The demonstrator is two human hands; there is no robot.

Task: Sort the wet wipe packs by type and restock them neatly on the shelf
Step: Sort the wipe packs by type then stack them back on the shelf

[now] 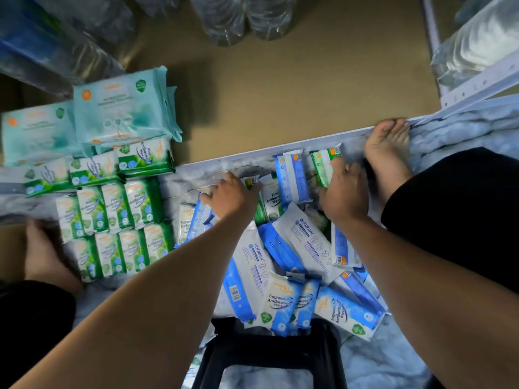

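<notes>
Right hand (344,192): centre right, fingers curled round a green-and-white plastic wipe pack (323,167), its long axis running up-frame.
Left hand (231,193): centre, fingers bent over mixed packs; grip unclear.
Sorted rows: green "Pine Antibacterial Wipes" packs (118,220), left of frame, nearer the left hand.
Loose pile: blue-and-white packs (295,248), lower centre, reading "antabax" and "Fragrance Free".

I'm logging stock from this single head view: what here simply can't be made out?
Head view throughout.
Teal packs: label print blurred, unreadable.
Clear bottles: cut off by the top edge, so count unknown.
Left hand: its own back hides whether the fingers grip a pack.
Green pack gripped by the right hand: that hand covers its lower part.
</notes>
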